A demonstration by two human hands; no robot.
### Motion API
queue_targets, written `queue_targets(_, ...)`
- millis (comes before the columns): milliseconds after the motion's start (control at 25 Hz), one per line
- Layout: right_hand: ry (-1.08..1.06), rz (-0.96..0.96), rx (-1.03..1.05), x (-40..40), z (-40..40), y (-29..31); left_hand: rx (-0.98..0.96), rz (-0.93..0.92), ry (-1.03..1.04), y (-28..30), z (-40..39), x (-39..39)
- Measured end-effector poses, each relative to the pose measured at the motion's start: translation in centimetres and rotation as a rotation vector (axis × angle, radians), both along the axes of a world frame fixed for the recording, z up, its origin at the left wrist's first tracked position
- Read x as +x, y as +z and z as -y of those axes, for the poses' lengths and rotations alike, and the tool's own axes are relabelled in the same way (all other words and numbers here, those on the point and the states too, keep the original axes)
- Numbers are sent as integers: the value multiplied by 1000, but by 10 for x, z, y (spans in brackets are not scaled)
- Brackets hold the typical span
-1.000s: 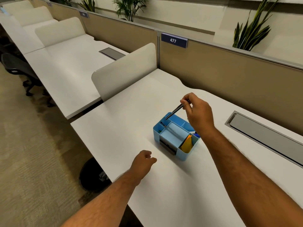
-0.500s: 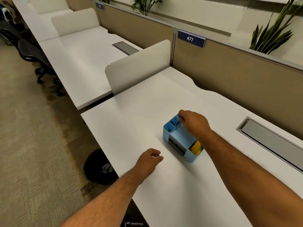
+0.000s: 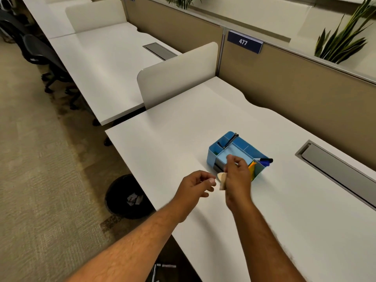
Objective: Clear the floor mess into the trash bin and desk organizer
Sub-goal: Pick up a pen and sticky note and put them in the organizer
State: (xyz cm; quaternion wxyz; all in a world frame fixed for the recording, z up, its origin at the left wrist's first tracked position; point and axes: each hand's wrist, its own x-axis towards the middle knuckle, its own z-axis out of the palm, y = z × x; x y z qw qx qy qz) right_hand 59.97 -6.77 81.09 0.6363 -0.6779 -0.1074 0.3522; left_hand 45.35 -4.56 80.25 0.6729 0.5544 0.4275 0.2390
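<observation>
A blue desk organizer [image 3: 211, 158] stands on the white desk [image 3: 162, 147]. Two black pens [image 3: 230, 140] lean in its far corner compartment. A blue marker [image 3: 264, 160] and yellow-orange notes [image 3: 252, 167] sit at its right end. My right hand [image 3: 238, 176] hovers just in front of the organizer and grips a small beige piece [image 3: 221, 181]. My left hand [image 3: 194, 186] is close on its left, fingers loosely curled, thumb tip almost at the beige piece. Down on the carpet by the desk edge is a black trash bin [image 3: 114, 192] with crumpled paper [image 3: 134, 199] in it.
A cream divider panel [image 3: 177, 74] rises at the desk's far left corner. A grey cable hatch [image 3: 337, 171] is set into the desk on the right. Black office chairs [image 3: 40, 55] stand along the aisle on the left. Tan partition walls run behind the desk.
My right hand let the black pen go into the organizer's corner compartment and pulled back toward me. It now holds a beige piece beside my left hand, which has lifted and loosened.
</observation>
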Motion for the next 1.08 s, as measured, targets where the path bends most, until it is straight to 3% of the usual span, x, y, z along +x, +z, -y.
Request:
queue_targets(120, 36, 9, 38, -37, 3, -13, 33, 59, -19, 9, 3, -14)
queue_targets(600, 184, 78, -40, -208, 2, -41, 55, -114, 11, -31, -65, -182)
queue_targets(880, 47, 94, -188, -351, -28, -80, 8, -144, -86, -93, -122, -308)
queue_targets(1080, 117, 87, -332, -411, -63, -120, -107, -170, 3, -144, -148, -378)
